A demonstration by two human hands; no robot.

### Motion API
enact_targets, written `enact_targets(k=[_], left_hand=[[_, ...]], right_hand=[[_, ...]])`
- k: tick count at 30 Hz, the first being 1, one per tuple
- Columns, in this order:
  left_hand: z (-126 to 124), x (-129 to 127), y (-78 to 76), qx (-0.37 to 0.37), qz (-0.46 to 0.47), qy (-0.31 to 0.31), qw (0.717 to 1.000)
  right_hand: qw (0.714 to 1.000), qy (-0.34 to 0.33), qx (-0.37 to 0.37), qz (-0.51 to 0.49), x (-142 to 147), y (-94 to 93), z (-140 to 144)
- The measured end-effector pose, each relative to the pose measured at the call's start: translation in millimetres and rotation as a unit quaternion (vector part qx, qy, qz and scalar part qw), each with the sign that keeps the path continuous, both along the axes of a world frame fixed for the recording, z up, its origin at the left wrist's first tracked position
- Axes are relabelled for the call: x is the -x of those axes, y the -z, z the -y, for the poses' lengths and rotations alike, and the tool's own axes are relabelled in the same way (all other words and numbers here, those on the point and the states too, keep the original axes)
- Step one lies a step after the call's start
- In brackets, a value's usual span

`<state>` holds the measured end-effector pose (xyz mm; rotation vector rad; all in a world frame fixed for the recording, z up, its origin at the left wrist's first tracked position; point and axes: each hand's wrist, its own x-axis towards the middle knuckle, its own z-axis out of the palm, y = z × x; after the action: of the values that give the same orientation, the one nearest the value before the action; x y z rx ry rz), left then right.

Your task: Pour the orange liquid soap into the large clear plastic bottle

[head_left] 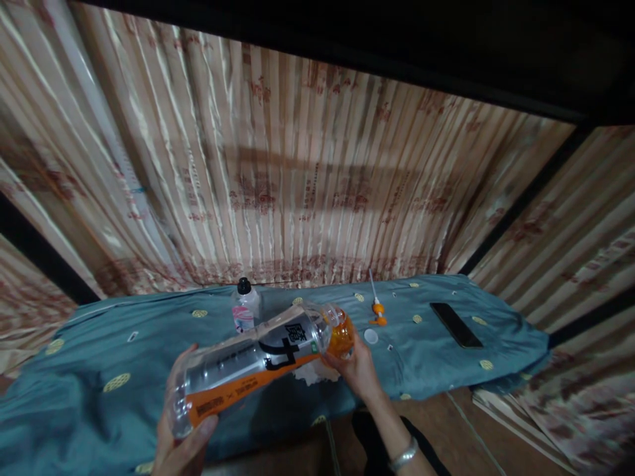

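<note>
Left hand (181, 436) grips base of large clear plastic bottle with orange label (248, 367), tipped over blue cloth (74, 370). Right hand (354, 367) clasps small orange-filled bottle (341, 334) at its mouth. Keep your mouths aligned; tilt slowly.

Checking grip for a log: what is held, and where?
Left hand grips the tilted bottle at its base; right hand holds a small orange container at the bottle's mouth.

A large black brush-style Chinese character is showing on the label of the big plastic bottle (253, 367), between the two grips; I can't make it out. Small white print is running along its orange band, too blurred to read. The small bottle (245, 307) beyond is carrying a pink label, unreadable.
</note>
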<state>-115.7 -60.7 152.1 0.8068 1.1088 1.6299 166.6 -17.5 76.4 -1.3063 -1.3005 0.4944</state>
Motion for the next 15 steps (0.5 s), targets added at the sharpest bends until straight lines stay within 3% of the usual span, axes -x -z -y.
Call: enact_targets(k=[15], left_hand=[[0.5, -2.0, -5.4, -0.008, -0.013, 0.004, 1.0]], right_hand=[[1.0, -0.011, -0.001, -0.026, 0.7, -8.8, 2.0]])
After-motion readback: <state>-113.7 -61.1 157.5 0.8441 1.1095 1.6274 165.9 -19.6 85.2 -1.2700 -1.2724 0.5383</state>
